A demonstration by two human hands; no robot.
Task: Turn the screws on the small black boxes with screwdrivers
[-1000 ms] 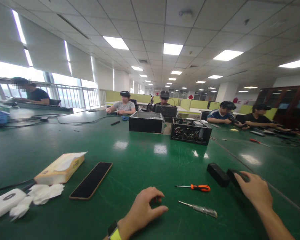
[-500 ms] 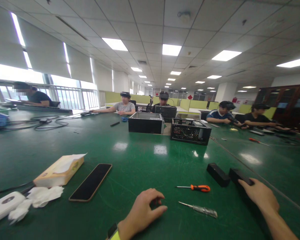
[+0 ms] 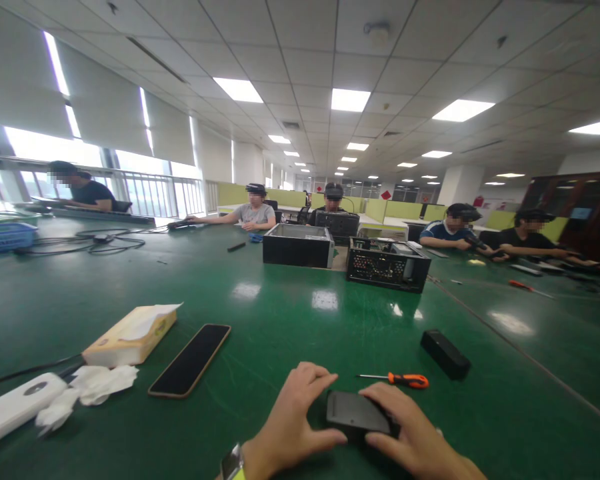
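My right hand [image 3: 410,427] grips a black oblong box-like device [image 3: 357,413] by its right end, low over the table in front of me. I cannot make out what kind of device it is. At the box's left end, my left hand [image 3: 297,420] is open, thumb and fingers apart around that end; whether it touches is unclear. Just beyond the box lies a screwdriver with an orange and black handle [image 3: 407,380]. A similar black oblong block [image 3: 445,353] rests farther right. My right hand covers most of the clear-handled screwdriver's place.
To the left lie a phone [image 3: 190,360], a tissue pack [image 3: 133,337], crumpled tissues [image 3: 97,385] and a white device [image 3: 23,407]. Farther off stand a black case [image 3: 297,247] and an opened computer case [image 3: 387,267]. Several people sit around the green table [image 3: 205,283].
My right hand has brought the black box from the right side to the middle, beside my left hand. My left hand has opened wider. The view has shifted slightly.
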